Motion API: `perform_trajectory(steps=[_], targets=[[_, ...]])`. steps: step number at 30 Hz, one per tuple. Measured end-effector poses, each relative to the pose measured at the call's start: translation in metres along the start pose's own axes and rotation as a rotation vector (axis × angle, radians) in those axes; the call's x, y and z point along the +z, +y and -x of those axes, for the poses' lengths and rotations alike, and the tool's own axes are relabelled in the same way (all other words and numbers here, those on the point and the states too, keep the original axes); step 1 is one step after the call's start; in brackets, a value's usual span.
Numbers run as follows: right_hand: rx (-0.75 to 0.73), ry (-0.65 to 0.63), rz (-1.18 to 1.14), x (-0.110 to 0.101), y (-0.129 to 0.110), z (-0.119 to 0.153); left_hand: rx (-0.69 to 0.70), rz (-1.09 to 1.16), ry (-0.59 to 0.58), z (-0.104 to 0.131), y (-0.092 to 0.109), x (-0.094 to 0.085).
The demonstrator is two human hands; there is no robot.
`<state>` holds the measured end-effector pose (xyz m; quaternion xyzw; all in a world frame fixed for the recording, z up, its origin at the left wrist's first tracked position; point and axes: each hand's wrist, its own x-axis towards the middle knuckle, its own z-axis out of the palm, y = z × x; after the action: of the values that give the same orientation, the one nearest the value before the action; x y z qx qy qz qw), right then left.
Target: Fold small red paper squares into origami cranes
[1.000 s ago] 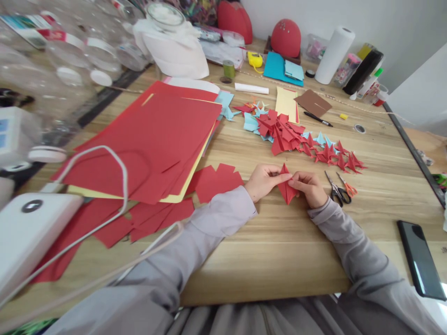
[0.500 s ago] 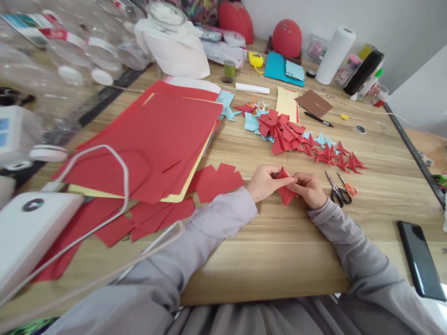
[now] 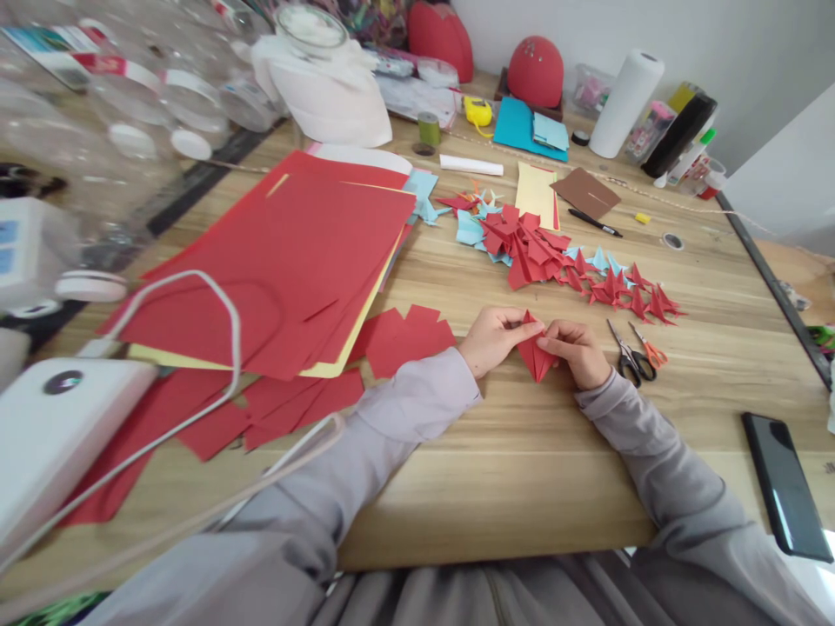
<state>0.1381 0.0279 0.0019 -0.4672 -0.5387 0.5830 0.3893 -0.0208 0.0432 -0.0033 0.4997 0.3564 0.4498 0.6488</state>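
A small diamond-shaped piece of folded red paper is held between my two hands above the wooden table. My left hand pinches it near its upper left side, thumb on top. On its right edge my right hand grips it between thumb and curled fingers. Beyond the hands lies a pile of folded red paper pieces, with light blue ones among them. Black-handled scissors and small orange-handled scissors rest just right of my right hand.
Large red sheets are stacked at the left, with cut red pieces beside them. A white power bank trails a cable near my left arm. At the right lies a phone. Plastic bottles crowd the back left.
My left thumb has drawn back slightly to the left along the folded paper. My right thumb has shifted a little, and more of the paper's front shows.
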Motion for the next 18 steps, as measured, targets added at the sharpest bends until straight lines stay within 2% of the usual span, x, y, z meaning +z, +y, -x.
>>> perform_trajectory(steps=[7,18], targets=[[-0.033,0.019,-0.039,-0.0025,0.0061,-0.0006,-0.033,0.105,0.006,0.0008,-0.0007,0.002],[-0.073,0.075,0.01,-0.0002,0.0049,-0.0008,0.058,0.001,0.012,-0.0007,-0.0011,0.0005]])
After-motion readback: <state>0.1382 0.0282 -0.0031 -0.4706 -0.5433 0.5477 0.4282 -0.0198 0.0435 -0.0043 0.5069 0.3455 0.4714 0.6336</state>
